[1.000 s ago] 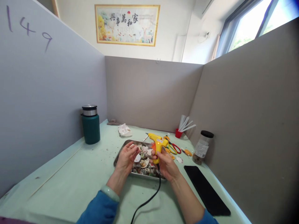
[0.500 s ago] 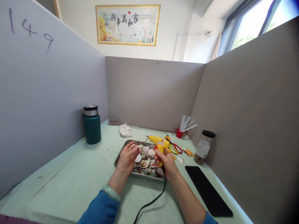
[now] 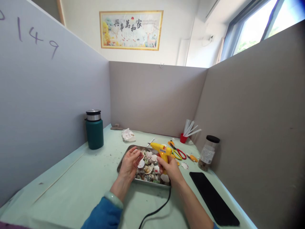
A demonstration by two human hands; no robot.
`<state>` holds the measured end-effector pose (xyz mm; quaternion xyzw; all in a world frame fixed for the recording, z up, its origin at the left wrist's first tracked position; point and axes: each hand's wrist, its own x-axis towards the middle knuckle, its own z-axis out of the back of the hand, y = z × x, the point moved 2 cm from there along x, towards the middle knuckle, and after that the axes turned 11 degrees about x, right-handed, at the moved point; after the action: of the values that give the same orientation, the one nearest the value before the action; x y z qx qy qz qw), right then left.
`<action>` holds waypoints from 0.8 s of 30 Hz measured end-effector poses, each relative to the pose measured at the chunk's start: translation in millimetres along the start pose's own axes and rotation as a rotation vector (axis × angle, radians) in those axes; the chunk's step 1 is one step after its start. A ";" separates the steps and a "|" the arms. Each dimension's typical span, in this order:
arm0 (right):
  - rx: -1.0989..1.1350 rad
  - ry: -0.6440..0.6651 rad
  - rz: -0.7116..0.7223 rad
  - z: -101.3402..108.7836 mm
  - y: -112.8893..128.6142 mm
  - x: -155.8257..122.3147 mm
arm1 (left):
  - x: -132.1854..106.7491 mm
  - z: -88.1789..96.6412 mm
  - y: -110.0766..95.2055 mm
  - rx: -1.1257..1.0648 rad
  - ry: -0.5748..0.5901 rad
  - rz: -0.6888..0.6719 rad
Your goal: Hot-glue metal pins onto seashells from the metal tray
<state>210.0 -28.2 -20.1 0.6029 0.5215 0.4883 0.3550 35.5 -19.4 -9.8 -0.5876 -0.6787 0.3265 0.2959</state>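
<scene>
My right hand (image 3: pixel 170 167) is wrapped round the handle of a yellow hot glue gun (image 3: pixel 163 149), whose nozzle points left. A black cord runs from its handle toward the front of the table. Over the left part of a metal tray (image 3: pixel 152 183), my left hand (image 3: pixel 130 162) has its thumb and fingers pinched together. Whatever is between those fingertips is too small or hidden to name. Several seashells (image 3: pixel 149 168) fill the tray below both hands, some whitish, some brown or greenish.
To the right lie scissors (image 3: pixel 178 153), an orange-handled tool (image 3: pixel 192 158) and a black mat (image 3: pixel 213 198). A lidded jar (image 3: pixel 207 154) and a red cup (image 3: pixel 183 138) of glue sticks stand by the partition. At left are a green flask (image 3: pixel 94 132), crumpled paper (image 3: pixel 128 135) and a thin stick (image 3: pixel 59 177).
The glue gun has shifted slightly left and down in my right hand, its nozzle still pointing left. My left hand keeps its pinch in nearly the same place. The camera view has tilted slightly.
</scene>
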 end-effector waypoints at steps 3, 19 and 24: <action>-0.043 -0.002 0.031 -0.9 2.0 -1.2 | 1.7 -0.5 2.3 0.001 0.001 0.000; -0.232 0.068 0.116 -0.1 8.5 -11.9 | 5.4 1.6 4.3 -0.016 -0.050 0.007; -0.332 0.097 0.210 0.8 5.9 -13.8 | 5.3 1.4 3.9 -0.030 -0.040 0.017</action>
<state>212.8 -42.8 -17.9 0.5629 0.3845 0.6305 0.3712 36.1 -14.0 -13.6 -0.5911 -0.6843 0.3305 0.2704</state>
